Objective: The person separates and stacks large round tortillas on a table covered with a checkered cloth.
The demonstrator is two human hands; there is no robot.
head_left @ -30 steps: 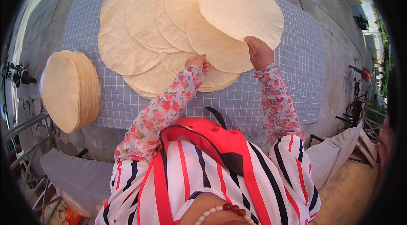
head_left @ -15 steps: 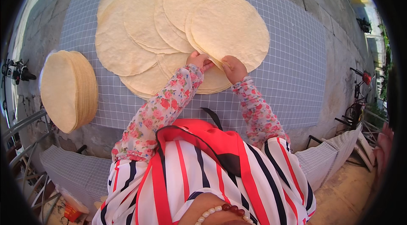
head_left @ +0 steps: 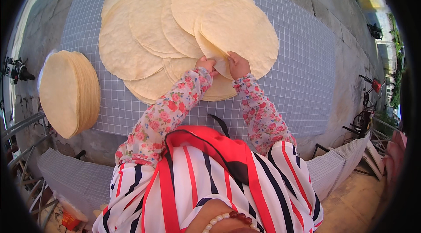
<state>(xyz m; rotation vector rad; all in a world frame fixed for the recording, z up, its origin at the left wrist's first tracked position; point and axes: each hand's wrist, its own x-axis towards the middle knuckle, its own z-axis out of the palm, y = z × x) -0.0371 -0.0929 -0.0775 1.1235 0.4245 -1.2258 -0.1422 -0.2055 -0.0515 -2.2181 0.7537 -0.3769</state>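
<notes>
Large, thin, pale round flatbreads lie overlapped in a wide fan on a grey checked cloth. At the near right of the fan, the top flatbread has its near edge lifted and curled. My right hand pinches that raised edge between thumb and fingers. Close beside it, my left hand is closed at the edge of a flatbread just beneath, its fingertips partly hidden by the folded sheet. Both my forearms wear floral sleeves.
A thick, neat stack of the same flatbreads stands at the left edge of the cloth. Metal railings are at the left. A bicycle stands at the far right, beyond the concrete ground. A red apron covers my front.
The near edge of the top flatbread has been lifted and curled further. My right hand has shifted slightly left and up with it; my left hand has stayed nearly in place.
</notes>
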